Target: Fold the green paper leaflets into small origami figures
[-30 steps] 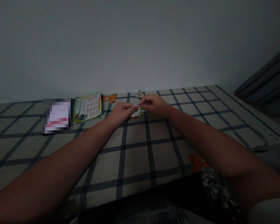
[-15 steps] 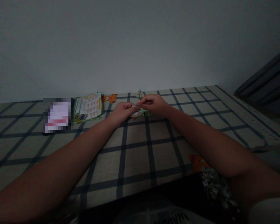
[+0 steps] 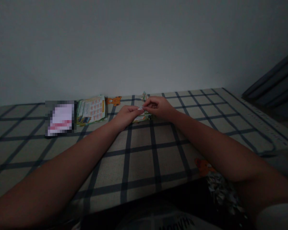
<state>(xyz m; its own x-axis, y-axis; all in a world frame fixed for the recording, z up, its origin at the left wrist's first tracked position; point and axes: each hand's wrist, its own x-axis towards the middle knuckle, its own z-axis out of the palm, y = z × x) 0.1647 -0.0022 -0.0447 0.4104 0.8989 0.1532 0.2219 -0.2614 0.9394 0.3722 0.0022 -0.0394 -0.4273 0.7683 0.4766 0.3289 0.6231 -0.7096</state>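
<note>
Both my arms reach forward over a checked cloth (image 3: 139, 153). My left hand (image 3: 126, 115) and my right hand (image 3: 158, 107) meet fingertip to fingertip, each pinching a small folded piece of printed paper (image 3: 141, 109) between them. The paper is held just above the cloth. More printed paper (image 3: 140, 118) lies under the hands, and a small folded paper piece (image 3: 144, 95) stands just behind my right hand. The light is dim.
A printed green and orange leaflet (image 3: 91, 110) lies left of my hands, with a blurred-out rectangle (image 3: 60, 118) beside it. Orange bear prints (image 3: 113, 101) mark the cloth. A plain wall rises behind. Dark patterned fabric (image 3: 220, 191) lies near my right elbow.
My fingers have shifted slightly on the paper; the hands stay in the same spot. The camera barely moved.
</note>
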